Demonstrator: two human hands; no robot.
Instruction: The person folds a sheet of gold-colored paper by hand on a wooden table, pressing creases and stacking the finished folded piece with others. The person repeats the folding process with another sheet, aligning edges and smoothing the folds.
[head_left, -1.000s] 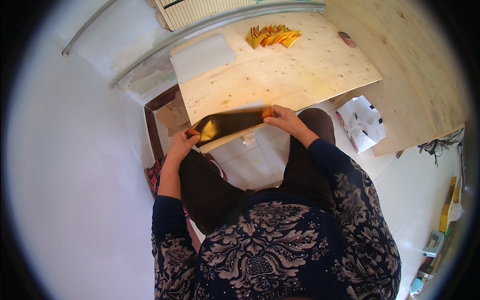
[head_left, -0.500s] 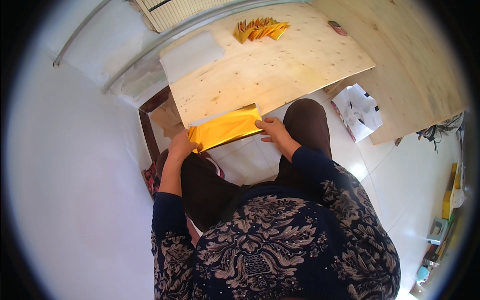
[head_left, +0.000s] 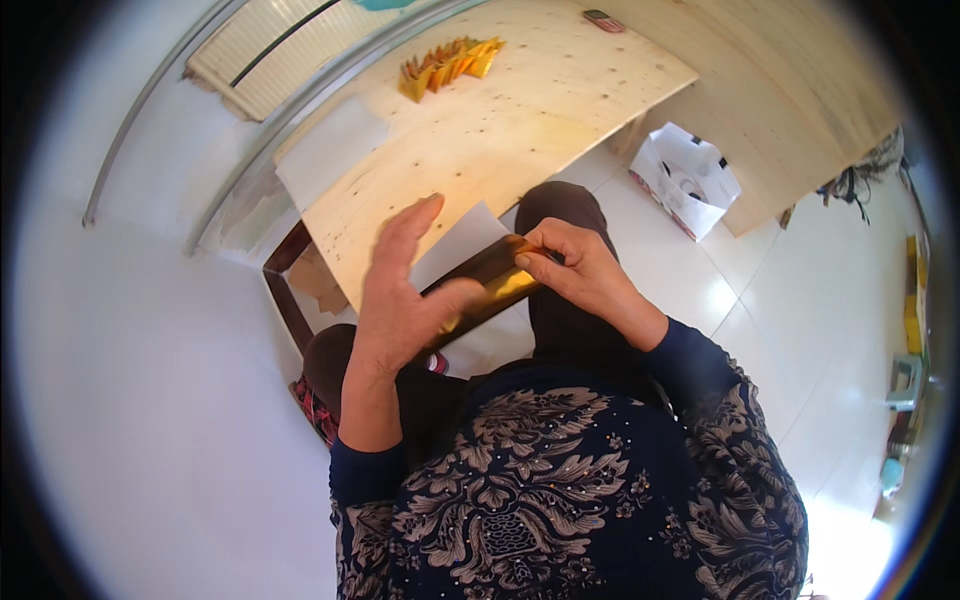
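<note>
Folded gold pieces [head_left: 450, 68] done, on worktop [head_left: 540, 120]; gold sheet [head_left: 511, 284] seemingly part-folded, right hand [head_left: 588, 264] pinching end, left hand [head_left: 393, 300] spread wide

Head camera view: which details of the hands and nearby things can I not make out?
All in the head view:
Left hand: blurred; thumb contact with the shiny gold foil strip unclear.
Strip's lower-left end: blurred beside the left hand.
Right hand: some fingertips hidden by the hand itself.
Small red phone: keys too small.
Teal thing: cut off by top edge.

Glossy gold sheet [head_left: 513, 287], narrow, held aslant; midair
</note>
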